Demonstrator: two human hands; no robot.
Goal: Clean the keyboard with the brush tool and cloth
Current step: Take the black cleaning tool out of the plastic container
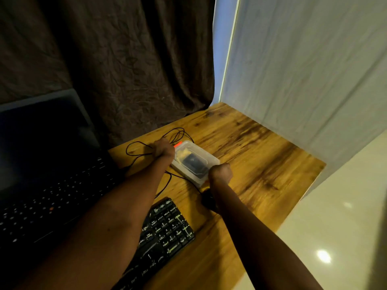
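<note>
A clear plastic box (193, 159) lies on the wooden desk (261, 160), with a dark object and something yellowish inside and an orange piece at its far corner. My left hand (164, 148) grips the box's far left end. My right hand (221, 172) grips its near right end. A black keyboard (165, 229) lies near me, partly hidden under my left forearm. No brush or cloth can be made out apart from the box's contents.
An open laptop (48, 164) with a dark screen stands at the left. A thin black cable (155, 141) loops behind the box. A black mouse (208, 200) sits under my right wrist. Dark curtain behind, white curtain at the right, desk edge at the right.
</note>
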